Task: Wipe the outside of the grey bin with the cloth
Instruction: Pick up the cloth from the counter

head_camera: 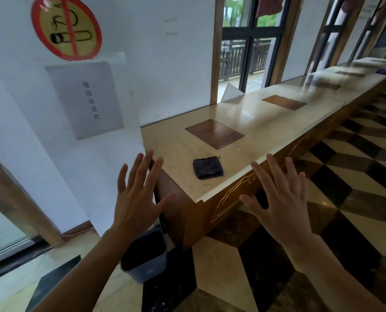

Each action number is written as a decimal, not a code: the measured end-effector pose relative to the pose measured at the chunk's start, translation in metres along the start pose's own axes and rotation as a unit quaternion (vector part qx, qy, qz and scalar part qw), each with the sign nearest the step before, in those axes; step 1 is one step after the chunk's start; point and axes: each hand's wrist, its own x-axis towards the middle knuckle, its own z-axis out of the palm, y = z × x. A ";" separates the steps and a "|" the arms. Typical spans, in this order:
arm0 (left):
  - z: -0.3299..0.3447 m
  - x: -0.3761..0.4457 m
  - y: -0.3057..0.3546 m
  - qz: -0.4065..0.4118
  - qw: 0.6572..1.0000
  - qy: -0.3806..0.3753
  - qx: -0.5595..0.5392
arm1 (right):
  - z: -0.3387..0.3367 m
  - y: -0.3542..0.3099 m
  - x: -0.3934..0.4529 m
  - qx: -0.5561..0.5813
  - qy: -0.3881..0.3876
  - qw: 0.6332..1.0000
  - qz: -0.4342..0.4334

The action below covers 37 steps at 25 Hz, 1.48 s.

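Observation:
The grey bin stands on the floor at the near end of the counter, its dark inside showing; my left forearm crosses its left rim. A dark folded cloth lies flat on the marble counter top, close to the front edge. My left hand is raised with fingers spread, left of the cloth and above the bin, holding nothing. My right hand is also spread and empty, in front of the counter's wooden face, to the right of the cloth. Neither hand touches the cloth or the bin.
The long counter runs away to the right with brown square insets. A white wall with a no-smoking sign and a paper notice rises on the left. The floor is patterned in dark and cream tiles.

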 end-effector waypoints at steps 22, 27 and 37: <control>0.374 0.138 -0.021 -0.009 0.968 -0.245 -0.045 | 0.364 0.144 0.144 0.026 -0.265 0.964 -0.017; 0.427 0.142 -0.031 0.015 0.961 -0.266 -0.072 | 0.413 0.138 0.159 0.030 -0.275 0.960 -0.035; 0.457 0.154 -0.034 0.062 0.971 -0.215 -0.088 | 0.451 0.150 0.168 -0.016 -0.242 0.966 -0.088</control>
